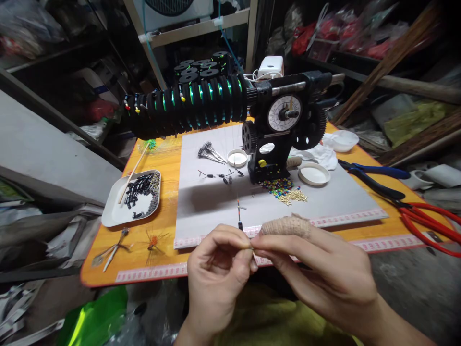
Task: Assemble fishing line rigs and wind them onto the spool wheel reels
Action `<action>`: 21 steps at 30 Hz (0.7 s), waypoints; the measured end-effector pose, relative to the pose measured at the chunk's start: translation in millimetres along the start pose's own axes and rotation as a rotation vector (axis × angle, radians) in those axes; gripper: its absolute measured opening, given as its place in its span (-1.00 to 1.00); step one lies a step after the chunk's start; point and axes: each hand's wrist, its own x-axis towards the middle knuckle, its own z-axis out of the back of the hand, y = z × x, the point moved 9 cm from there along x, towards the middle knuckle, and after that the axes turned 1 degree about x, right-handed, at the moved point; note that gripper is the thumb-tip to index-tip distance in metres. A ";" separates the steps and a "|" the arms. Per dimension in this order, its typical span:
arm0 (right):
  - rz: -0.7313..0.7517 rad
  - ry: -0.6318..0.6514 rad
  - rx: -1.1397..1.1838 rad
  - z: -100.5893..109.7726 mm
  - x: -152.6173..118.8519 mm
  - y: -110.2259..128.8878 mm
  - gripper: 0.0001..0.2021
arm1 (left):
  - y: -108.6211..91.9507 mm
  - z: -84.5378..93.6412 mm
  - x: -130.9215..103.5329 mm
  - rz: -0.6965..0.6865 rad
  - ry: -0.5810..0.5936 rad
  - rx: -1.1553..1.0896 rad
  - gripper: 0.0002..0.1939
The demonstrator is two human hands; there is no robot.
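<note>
My left hand (221,271) and my right hand (320,262) meet at the front edge of the grey board (205,206). Thumb and forefinger of each are pinched together, tip to tip. What lies between them is too small to make out. A beige wrap (286,227) covers one finger of my right hand. Just beyond the fingertips is a thin fishing-float-like piece (238,211) with a red and orange stem, a small crosspiece and a black lower end. Behind it stands a black winding machine (270,144) with a white dial and a long row of black spools (190,105).
A white tray (107,216) with black and grey small parts is at left. Colored beads (277,186), gold pieces (293,196) and shallow white dishes (314,174) lie by the machine's base. Blue-handled pliers (382,171) and red-handled scissors (428,226) rest at right.
</note>
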 end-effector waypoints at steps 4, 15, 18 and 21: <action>-0.046 0.019 0.054 -1.7 -2.9 -8.1 -0.76 | 0.8 -2.3 1.6 0.029 0.028 -0.048 -0.90; -0.062 0.126 0.174 -6.3 -3.8 -16.4 -0.74 | 4.0 -10.3 -0.1 0.198 0.213 -0.008 -0.90; -0.041 0.115 0.077 -6.9 -4.7 -15.3 -0.74 | 0.3 -13.0 3.6 0.185 0.243 0.022 -0.91; -0.038 0.103 -0.018 -8.9 -7.3 -15.5 -0.76 | -1.3 -7.9 8.5 0.129 0.170 0.076 -0.88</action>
